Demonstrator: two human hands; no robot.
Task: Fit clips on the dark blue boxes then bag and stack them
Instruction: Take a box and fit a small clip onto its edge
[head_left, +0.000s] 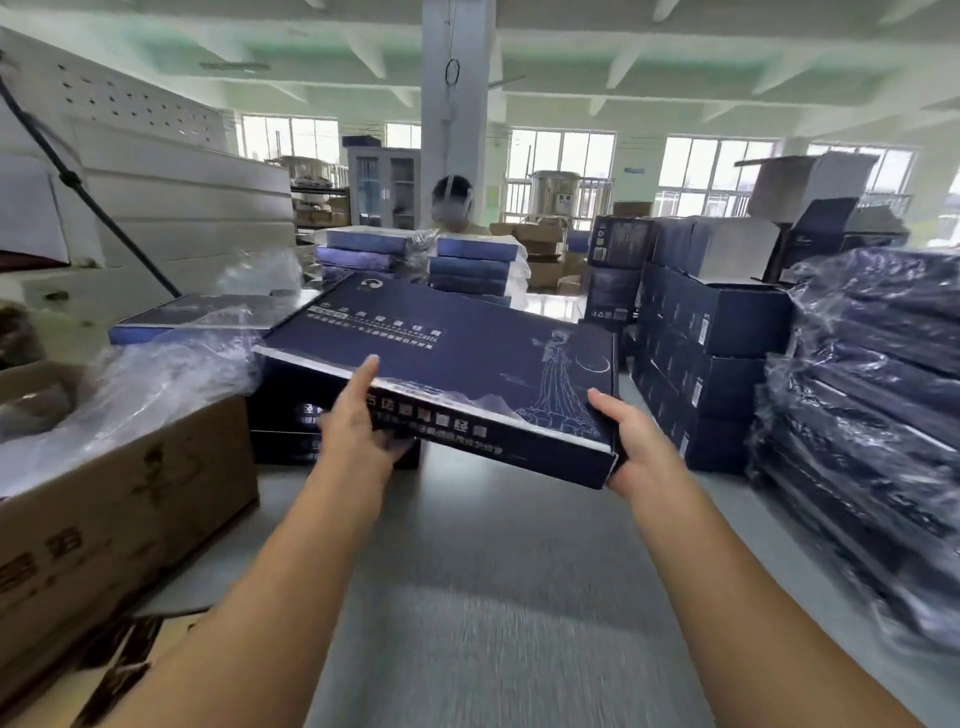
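A flat dark blue box (441, 338) with white printed lettering and a line drawing is held tilted above the grey table (509, 571). My left hand (358, 415) grips its near long edge, thumb lying on the lid and fingers under the box. My right hand (636, 441) grips the near right corner, thumb on top. Another dark blue box (291, 415) stands on the table just below and behind the held one. No clip shows on the held box.
A brown carton (119, 499) with clear plastic bags (156, 374) stands at the left. Bagged dark boxes (872, 415) are stacked at the right, unbagged blue cartons (711, 353) behind them. More stacks (415, 260) and a person (454, 205) are across the table.
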